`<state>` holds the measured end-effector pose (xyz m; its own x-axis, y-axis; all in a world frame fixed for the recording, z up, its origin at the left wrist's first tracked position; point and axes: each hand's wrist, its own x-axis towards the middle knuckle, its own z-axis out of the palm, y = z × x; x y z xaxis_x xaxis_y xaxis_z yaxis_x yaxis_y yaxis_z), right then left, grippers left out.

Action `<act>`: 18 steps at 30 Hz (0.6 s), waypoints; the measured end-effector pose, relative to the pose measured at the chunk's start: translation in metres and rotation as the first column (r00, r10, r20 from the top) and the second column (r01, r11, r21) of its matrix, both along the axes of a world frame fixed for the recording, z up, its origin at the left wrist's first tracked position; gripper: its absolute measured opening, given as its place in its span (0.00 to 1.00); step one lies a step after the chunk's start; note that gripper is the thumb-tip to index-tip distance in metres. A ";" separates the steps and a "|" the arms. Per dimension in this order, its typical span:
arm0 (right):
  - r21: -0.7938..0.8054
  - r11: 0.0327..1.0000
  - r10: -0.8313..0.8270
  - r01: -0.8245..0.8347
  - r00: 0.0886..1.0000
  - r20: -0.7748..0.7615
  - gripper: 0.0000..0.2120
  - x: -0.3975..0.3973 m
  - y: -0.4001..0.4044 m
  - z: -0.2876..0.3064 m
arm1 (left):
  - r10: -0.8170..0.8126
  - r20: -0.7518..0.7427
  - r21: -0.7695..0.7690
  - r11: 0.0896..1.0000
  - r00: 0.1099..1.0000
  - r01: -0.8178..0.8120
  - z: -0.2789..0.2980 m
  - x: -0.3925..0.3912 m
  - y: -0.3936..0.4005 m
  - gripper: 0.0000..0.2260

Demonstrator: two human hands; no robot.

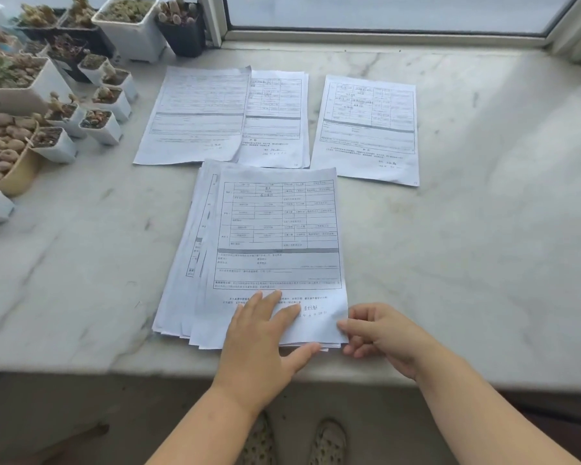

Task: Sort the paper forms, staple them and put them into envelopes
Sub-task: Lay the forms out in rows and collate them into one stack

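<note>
Sorting forms on the marble sill

The left hand [265,333] lay flat on the main stack [259,256], apparently steadying it, while the right hand [379,337] pinched the top sheet's corner, probably to lift it toward the sorted piles [228,119] behind.

Two bare forearms, no sleeves, watch or rings to be seen. Left hand [262,337] and right hand [379,337] uncovered, nails short and plain. Below, pale slip-on shoes [327,439] with dark speckled perforations on both feet.
</note>
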<state>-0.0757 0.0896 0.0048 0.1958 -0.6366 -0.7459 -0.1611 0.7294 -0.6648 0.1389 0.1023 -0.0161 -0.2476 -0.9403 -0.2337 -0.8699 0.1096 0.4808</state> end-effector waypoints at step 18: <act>0.012 0.999 -0.039 0.041 0.993 -0.108 0.14 0.013 -0.003 -0.005 | 0.224 -0.259 0.102 0.974 0.940 -0.204 0.010 -0.008 -0.003 0.06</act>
